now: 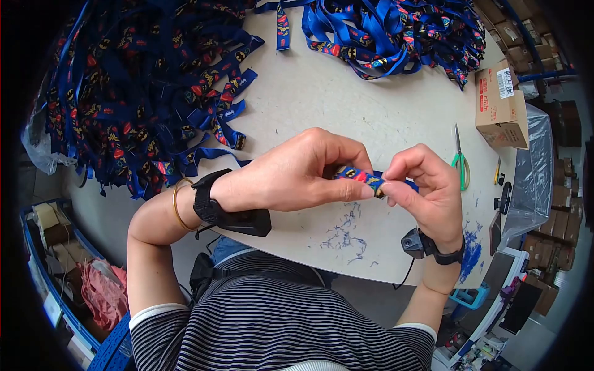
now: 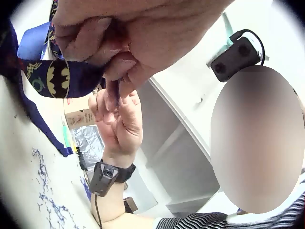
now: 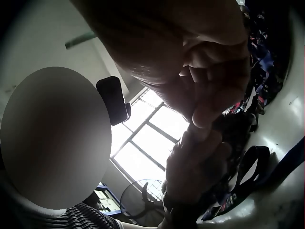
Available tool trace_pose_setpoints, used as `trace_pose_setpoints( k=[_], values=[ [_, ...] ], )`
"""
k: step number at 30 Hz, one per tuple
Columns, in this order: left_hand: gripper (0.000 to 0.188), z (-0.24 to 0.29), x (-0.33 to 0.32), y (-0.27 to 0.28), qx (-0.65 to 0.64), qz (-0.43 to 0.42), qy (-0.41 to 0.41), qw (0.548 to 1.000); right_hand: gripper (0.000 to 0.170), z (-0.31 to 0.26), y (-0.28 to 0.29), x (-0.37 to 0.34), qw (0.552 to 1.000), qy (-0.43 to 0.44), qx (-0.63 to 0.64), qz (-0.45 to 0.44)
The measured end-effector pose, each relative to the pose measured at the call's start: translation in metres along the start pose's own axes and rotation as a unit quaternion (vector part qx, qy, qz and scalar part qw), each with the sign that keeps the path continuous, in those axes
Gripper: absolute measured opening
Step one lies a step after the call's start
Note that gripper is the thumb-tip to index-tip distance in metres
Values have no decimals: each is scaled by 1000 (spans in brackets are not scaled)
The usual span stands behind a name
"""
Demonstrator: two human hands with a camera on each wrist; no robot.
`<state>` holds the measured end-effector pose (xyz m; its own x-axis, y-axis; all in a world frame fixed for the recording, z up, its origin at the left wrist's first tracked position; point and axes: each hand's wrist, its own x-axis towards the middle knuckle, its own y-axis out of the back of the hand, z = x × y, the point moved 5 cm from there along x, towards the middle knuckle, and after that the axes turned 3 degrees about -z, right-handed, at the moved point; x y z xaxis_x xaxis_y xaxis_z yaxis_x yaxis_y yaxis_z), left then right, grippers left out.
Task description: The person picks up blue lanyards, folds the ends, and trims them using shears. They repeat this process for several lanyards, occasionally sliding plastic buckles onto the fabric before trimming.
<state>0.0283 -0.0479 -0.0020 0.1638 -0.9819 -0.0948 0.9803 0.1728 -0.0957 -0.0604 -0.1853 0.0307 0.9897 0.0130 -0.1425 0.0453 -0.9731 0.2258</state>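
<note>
A blue printed strap (image 1: 361, 175) with colorful emblems is held between both hands over the table. My left hand (image 1: 303, 170) pinches it between thumb and curled fingers. Thumb and fingertips of my right hand (image 1: 427, 185) pinch its end, right against the left thumb tip. In the left wrist view the strap (image 2: 57, 78) hangs in a loop from the left hand, a bat emblem showing. The pinched end is mostly hidden behind the fingers. The right wrist view is dark, with the two hands' fingertips meeting.
A large heap of similar straps (image 1: 148, 93) covers the table's left side; another pile (image 1: 396, 34) lies at the back. Green-handled scissors (image 1: 459, 164), a yellow cutter (image 1: 497, 170) and a cardboard box (image 1: 500, 105) are at the right. Blue thread scraps (image 1: 346, 238) litter the front.
</note>
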Motion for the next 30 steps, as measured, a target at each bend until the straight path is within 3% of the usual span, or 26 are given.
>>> trace_pose_setpoints(
  k=[3,9,13,18,21,24,27,30],
  values=[
    [21,-2,1,-1,33,1,-22,999,13,-2,1,0,1000,-6,0,9],
    [21,-8,0,4,-25,11,27,999,10,-11,10,-4,997,30,-17,74],
    [22,-4,0,4,-28,9,23,999,14,-22,8,-7,978,96,-176,55],
    [23,-5,-1,4,-42,10,2,999,23,-30,-10,-2,917,228,-325,36],
    [22,-5,-1,5,-21,10,-5,1000,21,-34,-10,-1,915,197,-349,48],
    [22,-5,0,4,-11,16,-27,999,19,-33,-1,-4,911,153,-382,-13],
    [22,-3,-1,5,-12,3,13,1000,17,-23,2,-5,910,132,-384,-86],
    [21,-2,-1,3,-17,11,-14,1000,14,-26,-1,-2,959,85,-268,30]
  ],
)
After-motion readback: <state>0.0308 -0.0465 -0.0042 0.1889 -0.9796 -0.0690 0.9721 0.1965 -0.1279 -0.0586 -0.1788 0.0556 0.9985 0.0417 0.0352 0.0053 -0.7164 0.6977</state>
